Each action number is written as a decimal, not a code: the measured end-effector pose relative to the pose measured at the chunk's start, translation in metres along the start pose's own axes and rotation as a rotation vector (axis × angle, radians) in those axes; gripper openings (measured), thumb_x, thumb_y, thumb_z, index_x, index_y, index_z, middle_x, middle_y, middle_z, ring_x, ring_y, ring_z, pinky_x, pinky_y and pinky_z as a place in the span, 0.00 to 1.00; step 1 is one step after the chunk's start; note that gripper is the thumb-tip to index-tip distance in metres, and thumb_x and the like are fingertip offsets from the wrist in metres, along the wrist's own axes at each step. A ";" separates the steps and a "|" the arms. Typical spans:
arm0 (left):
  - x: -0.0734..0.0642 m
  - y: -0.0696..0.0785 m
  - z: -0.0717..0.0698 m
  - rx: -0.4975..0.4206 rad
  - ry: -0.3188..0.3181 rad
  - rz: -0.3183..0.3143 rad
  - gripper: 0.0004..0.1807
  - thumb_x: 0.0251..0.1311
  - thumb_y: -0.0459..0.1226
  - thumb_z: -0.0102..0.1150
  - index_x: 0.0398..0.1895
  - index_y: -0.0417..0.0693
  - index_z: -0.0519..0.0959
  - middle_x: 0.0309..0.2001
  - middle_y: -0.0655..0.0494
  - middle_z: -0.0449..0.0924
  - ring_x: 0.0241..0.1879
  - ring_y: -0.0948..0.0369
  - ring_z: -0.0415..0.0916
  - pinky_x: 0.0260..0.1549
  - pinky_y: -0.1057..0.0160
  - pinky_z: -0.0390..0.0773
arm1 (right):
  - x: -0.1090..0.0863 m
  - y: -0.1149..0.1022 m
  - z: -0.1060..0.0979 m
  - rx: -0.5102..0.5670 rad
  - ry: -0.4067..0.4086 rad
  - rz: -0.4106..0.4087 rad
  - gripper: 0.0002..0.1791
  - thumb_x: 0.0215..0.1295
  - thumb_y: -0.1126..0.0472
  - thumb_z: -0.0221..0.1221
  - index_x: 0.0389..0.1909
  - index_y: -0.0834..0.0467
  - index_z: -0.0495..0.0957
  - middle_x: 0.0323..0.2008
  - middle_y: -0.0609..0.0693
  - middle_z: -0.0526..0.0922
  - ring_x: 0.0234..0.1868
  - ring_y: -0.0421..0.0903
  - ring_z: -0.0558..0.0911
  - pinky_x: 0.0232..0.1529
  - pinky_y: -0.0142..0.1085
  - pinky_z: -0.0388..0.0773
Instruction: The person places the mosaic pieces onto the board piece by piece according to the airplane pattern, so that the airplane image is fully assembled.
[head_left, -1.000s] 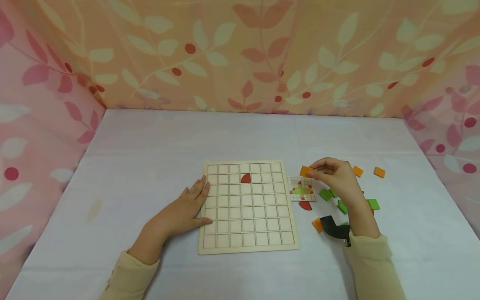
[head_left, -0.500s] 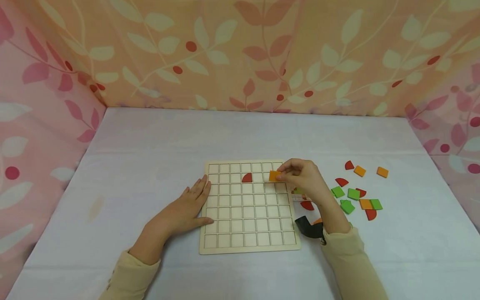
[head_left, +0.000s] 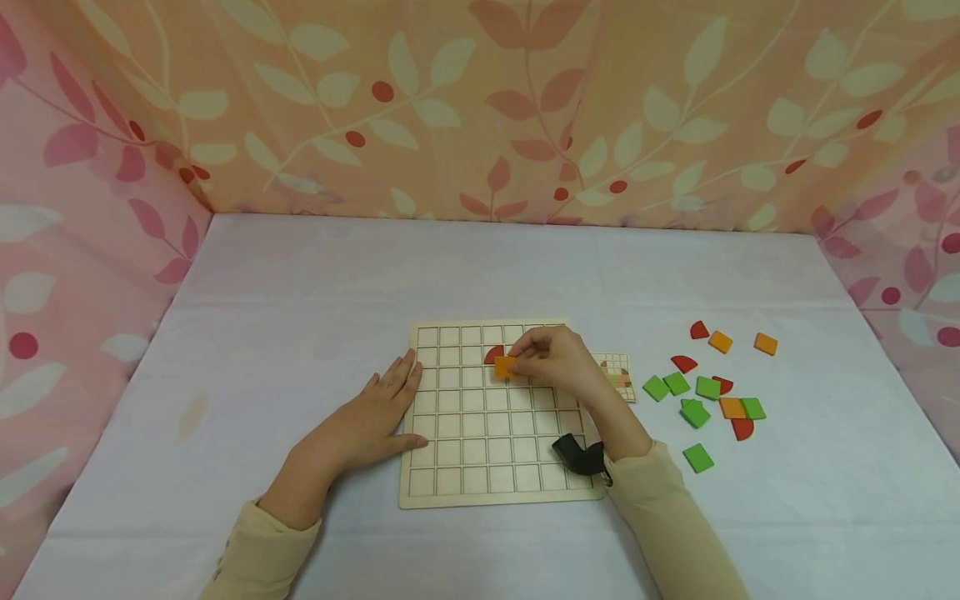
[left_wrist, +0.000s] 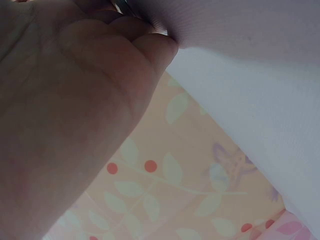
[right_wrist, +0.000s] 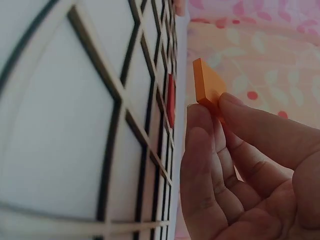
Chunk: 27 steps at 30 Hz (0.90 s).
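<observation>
A pale wooden grid board (head_left: 450, 427) lies on the white table. One red quarter-circle piece (head_left: 493, 354) sits in a cell of its second row from the top. My right hand (head_left: 558, 362) pinches an orange square tile (head_left: 504, 367) between thumb and fingers, just in front of the red piece. In the right wrist view the orange tile (right_wrist: 210, 85) is held apart from the board's surface. My left hand (head_left: 371, 417) lies with straight fingers on the board's left edge. The left wrist view shows mostly the palm (left_wrist: 75, 110).
Right of the board lies a small printed pattern card (head_left: 615, 367), partly behind my right arm. Farther right are scattered green tiles (head_left: 698, 457), red quarter-circles (head_left: 683, 364) and orange squares (head_left: 766, 343). A black wrist device (head_left: 577, 456) hangs over the board's lower right.
My right hand has carried the orange tile leftward from above the card to over the board, close to the red piece. The left hand has stayed on the board's edge.
</observation>
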<state>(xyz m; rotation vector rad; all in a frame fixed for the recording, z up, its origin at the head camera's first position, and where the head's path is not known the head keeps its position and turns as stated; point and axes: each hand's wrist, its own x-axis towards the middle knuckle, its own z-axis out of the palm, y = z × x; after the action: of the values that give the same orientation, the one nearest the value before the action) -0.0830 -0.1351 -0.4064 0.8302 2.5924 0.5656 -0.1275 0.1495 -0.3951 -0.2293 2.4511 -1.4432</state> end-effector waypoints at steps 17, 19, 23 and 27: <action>0.000 0.002 -0.001 0.017 0.004 -0.003 0.35 0.69 0.37 0.47 0.71 0.29 0.46 0.73 0.36 0.35 0.72 0.44 0.37 0.65 0.40 0.48 | 0.009 -0.003 0.010 -0.085 -0.075 0.066 0.03 0.55 0.67 0.65 0.30 0.62 0.82 0.24 0.48 0.82 0.27 0.43 0.81 0.34 0.35 0.78; 0.000 0.002 -0.001 0.017 0.007 -0.004 0.35 0.69 0.37 0.47 0.71 0.29 0.46 0.73 0.36 0.35 0.72 0.44 0.37 0.65 0.40 0.48 | 0.009 -0.004 0.010 -0.130 -0.072 0.061 0.02 0.54 0.66 0.66 0.30 0.60 0.83 0.24 0.46 0.83 0.27 0.42 0.79 0.34 0.35 0.76; 0.000 0.002 -0.001 0.020 0.015 -0.001 0.35 0.69 0.37 0.47 0.71 0.29 0.46 0.73 0.36 0.36 0.72 0.44 0.38 0.65 0.40 0.48 | 0.009 -0.005 0.010 -0.181 -0.058 0.053 0.03 0.54 0.64 0.67 0.29 0.58 0.83 0.24 0.45 0.82 0.28 0.42 0.77 0.34 0.36 0.74; 0.000 0.002 -0.001 0.024 0.018 0.003 0.35 0.69 0.37 0.48 0.71 0.29 0.47 0.73 0.35 0.36 0.72 0.43 0.38 0.65 0.40 0.48 | 0.008 -0.005 0.010 -0.176 -0.050 0.043 0.04 0.53 0.64 0.67 0.30 0.59 0.83 0.24 0.45 0.82 0.27 0.42 0.77 0.34 0.36 0.73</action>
<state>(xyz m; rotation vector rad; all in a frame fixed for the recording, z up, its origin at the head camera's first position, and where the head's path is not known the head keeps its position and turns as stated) -0.0825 -0.1338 -0.4050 0.8408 2.6199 0.5463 -0.1320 0.1364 -0.3968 -0.2438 2.5277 -1.1903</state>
